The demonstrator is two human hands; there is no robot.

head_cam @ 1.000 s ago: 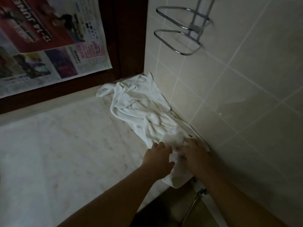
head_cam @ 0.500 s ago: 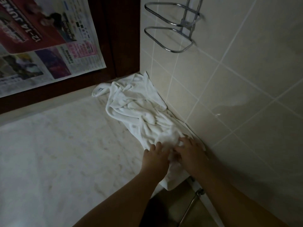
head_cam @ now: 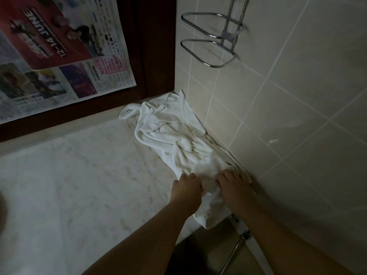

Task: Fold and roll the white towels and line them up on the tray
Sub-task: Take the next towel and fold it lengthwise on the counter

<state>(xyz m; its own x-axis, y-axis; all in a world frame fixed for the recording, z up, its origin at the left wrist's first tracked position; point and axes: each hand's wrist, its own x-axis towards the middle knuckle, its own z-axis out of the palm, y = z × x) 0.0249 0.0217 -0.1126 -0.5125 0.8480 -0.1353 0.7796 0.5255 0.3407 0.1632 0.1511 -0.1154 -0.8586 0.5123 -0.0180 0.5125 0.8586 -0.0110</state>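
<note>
Newsprint fills the upper left: a newspaper [head_cam: 59, 52] hung on the dark wooden frame [head_cam: 156, 46], up and left of the white towel [head_cam: 174, 135]; its red advert reads "12-14 JUNE", the smaller print too blurred to read. The towel lies crumpled on the marble counter [head_cam: 69, 185], pushed into the corner against the tiled wall [head_cam: 278, 116], its near end drooping over the counter's edge. A small tag at its far-left corner is illegible. Left hand [head_cam: 187, 190] and right hand [head_cam: 234, 187] sit on the towel's near end, fingers curled into the cloth, probably gathering an edge to spread it before folding. Above the towel, a chrome wire rack [head_cam: 212, 38] hangs on the tiles. No tray shows.
</note>
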